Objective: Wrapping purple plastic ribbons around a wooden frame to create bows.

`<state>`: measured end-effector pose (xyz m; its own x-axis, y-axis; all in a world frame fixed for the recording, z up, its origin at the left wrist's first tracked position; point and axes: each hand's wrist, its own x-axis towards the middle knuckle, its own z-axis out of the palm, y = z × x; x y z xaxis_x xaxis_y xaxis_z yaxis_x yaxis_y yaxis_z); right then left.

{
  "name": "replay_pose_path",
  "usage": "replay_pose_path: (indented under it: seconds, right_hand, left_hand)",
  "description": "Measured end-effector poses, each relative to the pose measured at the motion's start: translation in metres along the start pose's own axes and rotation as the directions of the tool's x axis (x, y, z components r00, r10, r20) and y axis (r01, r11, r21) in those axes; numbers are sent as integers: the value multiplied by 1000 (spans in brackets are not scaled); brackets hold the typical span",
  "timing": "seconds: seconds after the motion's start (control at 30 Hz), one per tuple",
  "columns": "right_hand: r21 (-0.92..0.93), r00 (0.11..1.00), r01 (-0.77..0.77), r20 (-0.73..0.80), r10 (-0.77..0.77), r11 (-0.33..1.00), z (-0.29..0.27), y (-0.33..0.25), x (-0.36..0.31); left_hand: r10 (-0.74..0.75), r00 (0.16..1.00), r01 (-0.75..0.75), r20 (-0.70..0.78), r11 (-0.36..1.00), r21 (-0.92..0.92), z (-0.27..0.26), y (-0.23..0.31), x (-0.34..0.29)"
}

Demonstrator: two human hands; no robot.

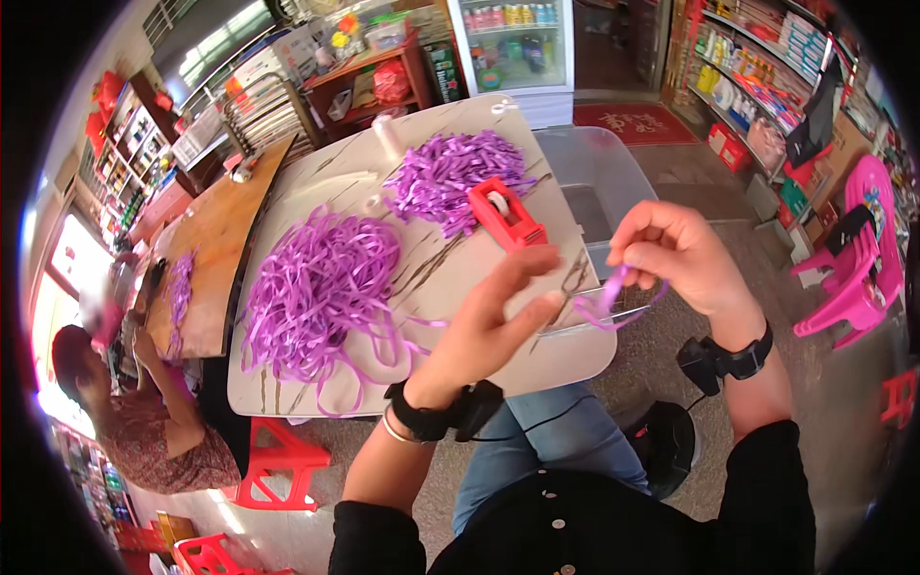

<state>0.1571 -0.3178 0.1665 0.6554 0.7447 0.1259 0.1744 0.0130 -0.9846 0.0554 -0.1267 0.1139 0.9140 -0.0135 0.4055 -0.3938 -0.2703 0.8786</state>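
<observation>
My right hand (678, 257) pinches a short purple ribbon (606, 305) between thumb and fingertips, off the table's right edge; the ribbon hangs in a loose loop. Fingers stretched and thumb apart, my left hand (494, 321) hovers over the near right part of the marbled table (431, 369) and holds nothing. Just beyond its fingertips is what looks like a pair of scissors (575, 275), partly hidden. A red tape dispenser (508, 216) stands farther back. Left of my left hand lies a big tangled heap of purple ribbon (321, 292); a heap of short folded ribbon pieces (455, 177) is behind.
A clear plastic bin (599, 158) stands against the table's right side. At the far edge is a pale roll (388, 136). Another person (163, 412) sits at a wooden table (216, 259) on the left, near a red stool (278, 465). Pink chairs (853, 254) stand right.
</observation>
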Motion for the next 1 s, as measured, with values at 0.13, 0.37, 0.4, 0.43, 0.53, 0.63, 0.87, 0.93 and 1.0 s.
replay_pose_path:
  seconds: [0.13,0.37,0.4,0.43,0.53,0.63,0.87,0.93,1.0]
  right_hand:
    - [32,1000,26,3,-26,999,-18,5,-16]
    - [55,972,-230,52,227,972,-46,4,-43]
    - [58,973,-228,45,226,972,-50,5,-47]
    - [41,957,-273,108,267,961,-55,6,-49]
    - [-14,911,-352,224,346,936,-58,3,-50]
    - [-40,877,-399,273,394,916,-58,-2,-49]
    - [76,824,-512,326,464,855,-54,7,-48]
    - [178,818,-519,385,427,836,-57,32,-50]
    - [276,812,-529,439,384,803,-57,39,-53]
  left_hand:
    - [-109,879,328,465,845,-423,28,10,32]
    - [-258,849,472,461,762,-444,45,0,35]
    - [-256,846,474,467,763,-440,45,4,36]
    - [-240,870,412,431,833,-368,43,9,38]
    - [-159,938,234,309,946,-223,44,12,36]
    - [123,983,-139,138,983,116,42,19,36]
    - [668,688,-608,282,319,727,32,25,32]
    - [683,672,-623,285,315,716,35,26,30]
    - [696,659,-636,285,313,705,35,16,31]
